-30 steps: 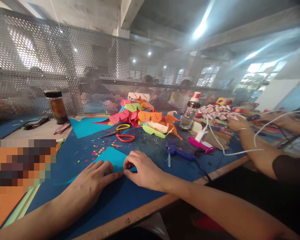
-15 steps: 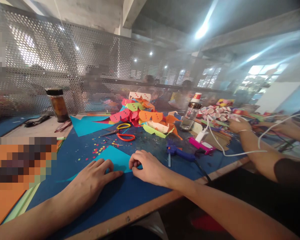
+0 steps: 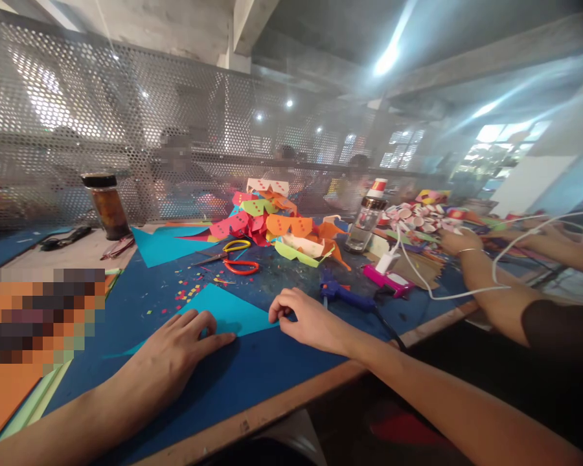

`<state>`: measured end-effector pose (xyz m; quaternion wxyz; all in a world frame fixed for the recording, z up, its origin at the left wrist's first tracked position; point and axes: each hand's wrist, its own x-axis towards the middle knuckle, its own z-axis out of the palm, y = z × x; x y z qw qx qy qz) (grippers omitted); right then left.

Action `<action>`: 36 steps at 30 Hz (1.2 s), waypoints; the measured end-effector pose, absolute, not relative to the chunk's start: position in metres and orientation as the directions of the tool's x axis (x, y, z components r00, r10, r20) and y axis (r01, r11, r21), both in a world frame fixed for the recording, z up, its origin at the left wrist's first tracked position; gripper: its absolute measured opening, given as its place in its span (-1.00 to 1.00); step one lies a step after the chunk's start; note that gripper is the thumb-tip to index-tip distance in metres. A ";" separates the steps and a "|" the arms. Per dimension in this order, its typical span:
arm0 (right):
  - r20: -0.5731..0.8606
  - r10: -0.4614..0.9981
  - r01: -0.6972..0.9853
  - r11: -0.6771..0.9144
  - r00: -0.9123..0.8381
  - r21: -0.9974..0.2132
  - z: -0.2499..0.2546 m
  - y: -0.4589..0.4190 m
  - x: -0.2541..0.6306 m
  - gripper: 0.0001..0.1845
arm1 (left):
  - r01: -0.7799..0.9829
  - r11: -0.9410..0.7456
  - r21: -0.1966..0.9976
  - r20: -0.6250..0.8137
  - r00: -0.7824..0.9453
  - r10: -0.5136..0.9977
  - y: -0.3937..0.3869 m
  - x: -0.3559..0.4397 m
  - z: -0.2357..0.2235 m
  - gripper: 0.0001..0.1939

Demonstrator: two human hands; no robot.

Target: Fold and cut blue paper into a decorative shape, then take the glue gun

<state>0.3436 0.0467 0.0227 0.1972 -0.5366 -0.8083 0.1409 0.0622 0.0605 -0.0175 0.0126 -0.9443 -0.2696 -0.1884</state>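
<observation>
A sheet of bright blue paper (image 3: 228, 309), folded to a point at the far side, lies on the dark blue table top. My left hand (image 3: 175, 349) rests over its left part, pressing it down with the fingers lying on it and the thumb stretched along the near edge. At the paper's right corner is my right hand (image 3: 308, 320), its fingers curled in and the fingertips closed on that corner. Beyond the paper lie scissors (image 3: 240, 265) with yellow and red handles, among tiny coloured paper scraps (image 3: 187, 291).
Paper eye masks (image 3: 289, 226) are heaped at the back. A blue glue gun (image 3: 344, 294), a pink device (image 3: 388, 281) and a glass bottle (image 3: 364, 226) stand or lie to the right. Coloured sheets (image 3: 10, 395) are stacked left. A co-worker's arm (image 3: 490, 285) reaches in.
My right hand has slid rightward along the blue paper's near edge to its right corner, uncovering more of the paper. My left hand has stayed in place on the paper.
</observation>
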 end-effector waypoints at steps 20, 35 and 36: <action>0.064 0.800 0.633 0.518 -0.596 -0.576 0.032 0.077 0.291 -0.87 | 0.527 -0.827 0.198 0.360 0.745 0.561 0.060 0.063 -0.015 -0.56; 0.150 0.708 0.545 0.645 -0.691 -0.536 0.015 0.083 0.296 -0.90 | 0.804 -0.364 0.471 0.036 0.395 0.918 0.060 0.094 0.014 -0.89; 0.152 0.711 0.550 0.645 -0.687 -0.531 0.015 0.083 0.296 -0.90 | 0.820 -0.335 0.464 0.003 0.377 0.926 0.061 0.096 0.015 -0.90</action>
